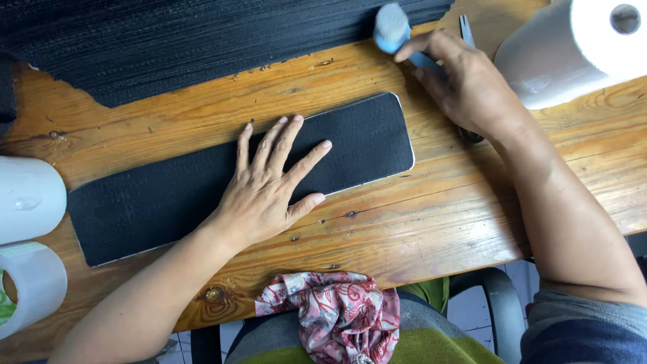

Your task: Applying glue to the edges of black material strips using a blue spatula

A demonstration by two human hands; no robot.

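Two white rolls (27, 232) sit at the table's left edge. A long black textured strip (168, 195) with rounded corners lies diagonally on the wooden table (418, 229). My left hand (266, 189) rests flat on it, fingers spread, gripping nothing. Right of it, my right hand (465, 84) is closed around a blue brush (393, 28), beside a large white paper roll (573, 47).

Hidden and cut off, as I see it from here

My right hand (465, 84) covers most of the blue brush (393, 28), whose head blurs; a metal tool (466, 28) shows only its tip behind it. The white paper roll (566, 54), tape roll (30, 286) and dark stack (202, 40) run off the edges.
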